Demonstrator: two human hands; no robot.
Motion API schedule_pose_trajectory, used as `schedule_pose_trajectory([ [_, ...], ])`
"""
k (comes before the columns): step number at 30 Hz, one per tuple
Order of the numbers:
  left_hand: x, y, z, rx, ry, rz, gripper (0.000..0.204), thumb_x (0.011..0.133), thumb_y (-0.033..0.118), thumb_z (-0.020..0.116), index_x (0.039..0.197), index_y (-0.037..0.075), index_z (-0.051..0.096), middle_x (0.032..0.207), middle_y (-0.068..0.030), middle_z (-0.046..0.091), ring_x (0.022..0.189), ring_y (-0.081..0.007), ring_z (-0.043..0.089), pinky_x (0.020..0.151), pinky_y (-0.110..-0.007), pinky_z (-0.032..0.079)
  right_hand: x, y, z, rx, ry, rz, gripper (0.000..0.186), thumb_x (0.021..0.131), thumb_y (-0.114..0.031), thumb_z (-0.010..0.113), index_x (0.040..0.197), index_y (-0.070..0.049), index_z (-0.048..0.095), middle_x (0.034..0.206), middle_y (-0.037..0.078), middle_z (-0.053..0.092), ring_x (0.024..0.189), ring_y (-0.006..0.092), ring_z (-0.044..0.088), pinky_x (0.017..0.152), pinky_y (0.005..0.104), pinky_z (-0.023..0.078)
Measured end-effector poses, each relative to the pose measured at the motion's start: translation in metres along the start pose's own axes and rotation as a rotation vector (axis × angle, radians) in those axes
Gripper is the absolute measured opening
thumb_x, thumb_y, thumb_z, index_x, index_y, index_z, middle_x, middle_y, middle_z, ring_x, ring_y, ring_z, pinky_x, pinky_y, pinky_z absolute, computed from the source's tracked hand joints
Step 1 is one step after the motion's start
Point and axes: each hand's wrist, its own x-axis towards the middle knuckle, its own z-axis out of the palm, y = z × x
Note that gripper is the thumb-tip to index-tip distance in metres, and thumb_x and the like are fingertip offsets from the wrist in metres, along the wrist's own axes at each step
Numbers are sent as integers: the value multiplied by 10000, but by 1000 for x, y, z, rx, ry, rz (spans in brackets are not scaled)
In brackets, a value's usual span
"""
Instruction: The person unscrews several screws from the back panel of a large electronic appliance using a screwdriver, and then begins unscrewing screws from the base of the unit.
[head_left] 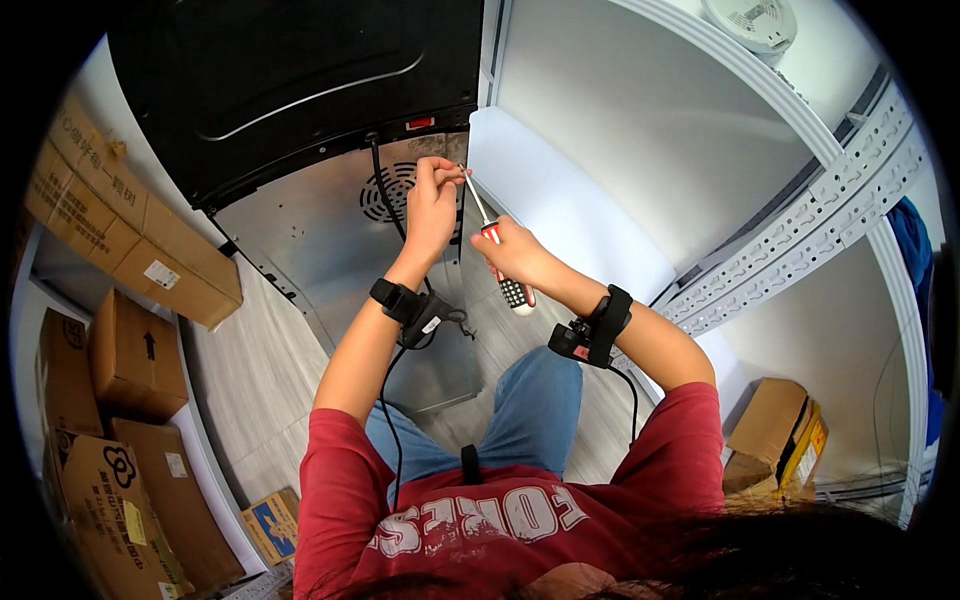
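Note:
My right hand [518, 252] grips a screwdriver [516, 293] with a red, black and white handle. Its thin metal shaft slants up and left to the fingertips of my left hand [432, 212]. Those fingers are pinched together beside the tip; whatever they hold there is too small to make out. Both hands are in front of the right edge of a silver metal panel [320, 245], the lower back of a large machine. Round vent slots [376, 196] show partly behind my left hand. A black cable [382, 185] runs down the panel behind my left wrist.
The machine's black upper panel [290, 70] rises above, with a red switch [420, 124] at its lower edge. Cardboard boxes [140, 355] fill shelves at left. A perforated white shelf frame [800, 225] curves along the right, above an opened carton [768, 425]. A white sheet [560, 190] stands behind my right hand.

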Motion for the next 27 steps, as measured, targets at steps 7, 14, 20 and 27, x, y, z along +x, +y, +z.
schedule_pose_trajectory([
  [7,2,0,-1,26,-4,-30,148,809,-44,376,954,-14,383,876,-153,618,837,-217,609,759,-304,462,-6,-10,-2,37,-34,59,330,846,-256,544,803,34,392,620,90,532,500,149,529,441,285,444],
  [14,8,0,-2,93,-33,-4,137,812,-26,373,948,-11,384,839,-148,613,783,-220,609,731,-317,464,-4,-10,-2,42,-24,71,327,846,-257,545,789,33,404,629,93,537,522,152,541,453,283,451],
  [20,7,0,0,119,5,-27,138,818,-19,375,955,-11,385,812,-148,619,768,-226,608,720,-325,461,1,-9,-3,52,-47,74,317,842,-249,552,782,33,421,632,86,535,527,149,542,461,280,459],
  [27,7,4,-1,215,1,25,146,824,0,382,970,-7,390,769,-143,613,717,-281,602,672,-357,460,11,3,-2,7,-44,21,454,807,-306,575,872,123,441,663,189,589,530,244,600,471,360,472],
])
